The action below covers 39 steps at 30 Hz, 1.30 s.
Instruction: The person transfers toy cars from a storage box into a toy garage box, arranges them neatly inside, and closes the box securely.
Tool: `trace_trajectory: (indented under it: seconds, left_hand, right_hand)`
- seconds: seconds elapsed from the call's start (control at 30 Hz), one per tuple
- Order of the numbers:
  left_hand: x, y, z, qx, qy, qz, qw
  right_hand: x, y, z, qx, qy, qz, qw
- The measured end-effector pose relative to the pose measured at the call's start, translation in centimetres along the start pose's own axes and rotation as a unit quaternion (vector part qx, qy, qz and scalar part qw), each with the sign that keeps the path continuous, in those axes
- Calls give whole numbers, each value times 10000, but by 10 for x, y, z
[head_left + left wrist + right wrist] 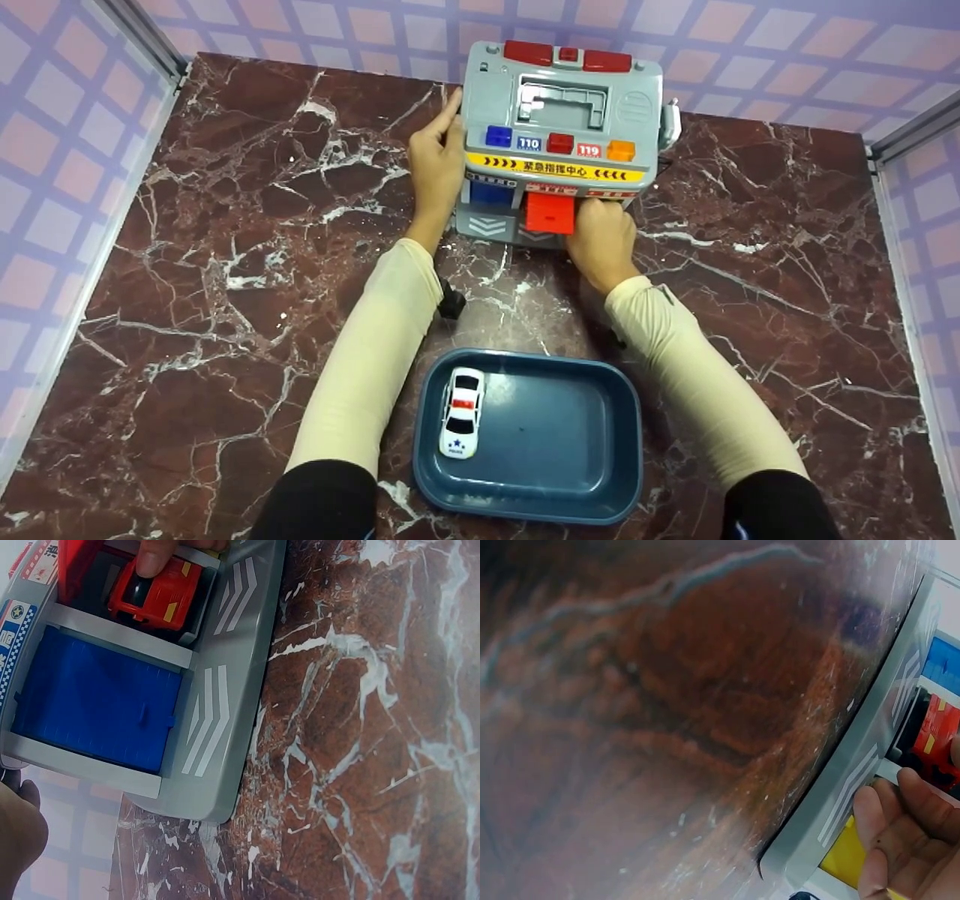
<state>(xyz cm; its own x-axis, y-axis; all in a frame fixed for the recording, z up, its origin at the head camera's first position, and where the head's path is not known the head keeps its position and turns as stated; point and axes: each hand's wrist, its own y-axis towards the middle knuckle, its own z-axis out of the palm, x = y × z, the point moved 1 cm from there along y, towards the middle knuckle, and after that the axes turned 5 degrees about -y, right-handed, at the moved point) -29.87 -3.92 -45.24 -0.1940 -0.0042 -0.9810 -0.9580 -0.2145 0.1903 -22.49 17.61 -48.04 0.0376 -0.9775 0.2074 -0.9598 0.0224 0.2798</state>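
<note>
A grey toy emergency station (495, 105) stands at the back of the table, its red door (551, 213) swung up. My left hand (437, 161) rests along its left side, index finger straight. My right hand (604, 240) is at its front, fingers bent in. A digit of it presses on a red toy car (161, 604) inside the middle bay; the other fingers (922, 799) stay off the car, in front of a yellow door (845, 855). The head view hides the car behind the red door. A blue door (97, 697) covers the neighbouring bay.
Nearer to me a dark blue tray (529, 510) sits on the marbled table (225, 337), and a white toy police car (461, 412) lies along its left side. Checked walls (420, 37) close off the back and sides.
</note>
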Motion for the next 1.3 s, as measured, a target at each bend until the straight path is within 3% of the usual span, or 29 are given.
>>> trace_trajectory:
  seconds: [0.47, 0.73, 0.87, 0.97, 1.17, 1.3]
  left_hand:
    - [0, 0, -1, -82, 60, 193, 9998]
    - [0, -1, -1, -54, 2, 48, 10000]
    - [0, -1, -1, -66, 22, 20, 10000]
    - [0, -1, -1, -68, 11, 82, 9999]
    - [-1, 0, 0, -48, -69, 130, 9999]
    - [0, 0, 0, -67, -92, 223, 9997]
  right_hand:
    - [2, -1, 2, -142, -358, -237, 9990]
    - [1, -1, -1, -6, -257, -174, 9995]
    - [-1, -2, -12, 419, -152, -157, 9989]
    - [0, -1, -28, 1006, -167, -285, 9944]
    - [10, 6, -74, 2366, -357, -483, 9698]
    - [16, 11, -105, 2567, -410, -518, 9642]
